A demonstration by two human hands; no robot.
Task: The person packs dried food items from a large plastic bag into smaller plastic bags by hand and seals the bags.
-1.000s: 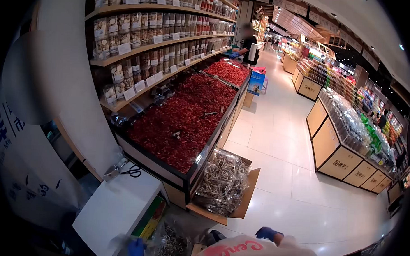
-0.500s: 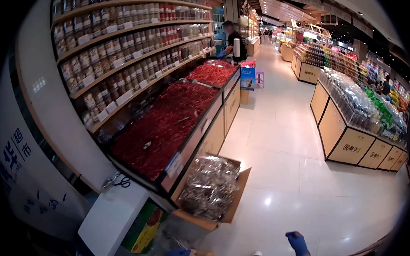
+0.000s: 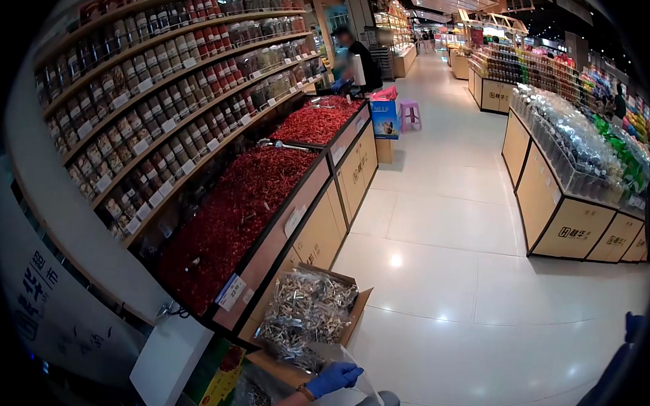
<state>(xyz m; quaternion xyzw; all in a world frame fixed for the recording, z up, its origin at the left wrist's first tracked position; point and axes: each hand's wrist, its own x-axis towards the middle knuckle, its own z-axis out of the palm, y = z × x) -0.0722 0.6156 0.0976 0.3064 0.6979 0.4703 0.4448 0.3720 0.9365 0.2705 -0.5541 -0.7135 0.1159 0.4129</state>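
Fingers of the left hand point(image 3: 333, 379) grip clear plastic point(image 3: 328, 352), reaching in from below; the right hand's fingers point(image 3: 632, 325) I cannot tell.

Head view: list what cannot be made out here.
All in the head view:
Right hand: lost in the dark right edge; whether it holds anything is unclear.
Clear bag beside the green box: cut off by the bottom edge.
Shelf labels: too small to read.
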